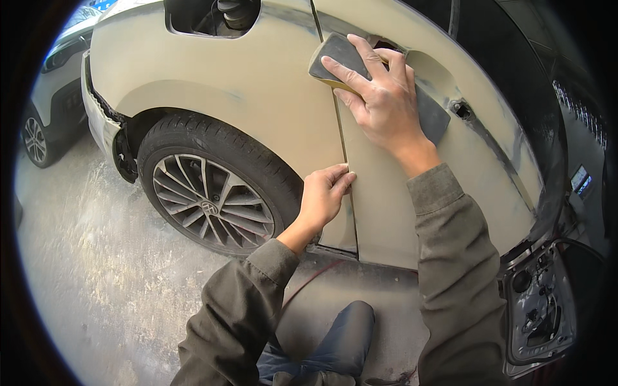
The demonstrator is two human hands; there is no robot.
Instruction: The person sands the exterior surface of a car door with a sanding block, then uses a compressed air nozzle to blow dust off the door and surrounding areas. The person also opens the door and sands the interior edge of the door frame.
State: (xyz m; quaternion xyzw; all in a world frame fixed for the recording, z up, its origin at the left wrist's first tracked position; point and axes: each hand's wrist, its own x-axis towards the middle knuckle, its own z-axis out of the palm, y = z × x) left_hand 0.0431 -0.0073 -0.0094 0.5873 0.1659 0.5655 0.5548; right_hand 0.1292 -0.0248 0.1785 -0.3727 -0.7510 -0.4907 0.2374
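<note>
My right hand (388,96) is wrapped over a long sanding block (337,56), dark grey on top with a yellowish lower edge. The block lies against the beige, dull-coated car door (399,212), its left end reaching across the seam onto the rear fender (270,83). Its far end shows past my wrist, and the working face is hidden. Lower down, my left hand (324,198) rests at the seam with thumb and fingers pressed together. Whether anything is between those fingertips cannot be made out. Bluish-grey patches mark the coating near the door handle recess (461,109).
Below the fender sits a wheel (209,206) with a multi-spoke rim. The fuel filler opening (215,16) is uncovered above it. A second car (58,90) stands at the left. A stripped door part (539,309) is at lower right. A red hose (312,278) lies on the dusty floor.
</note>
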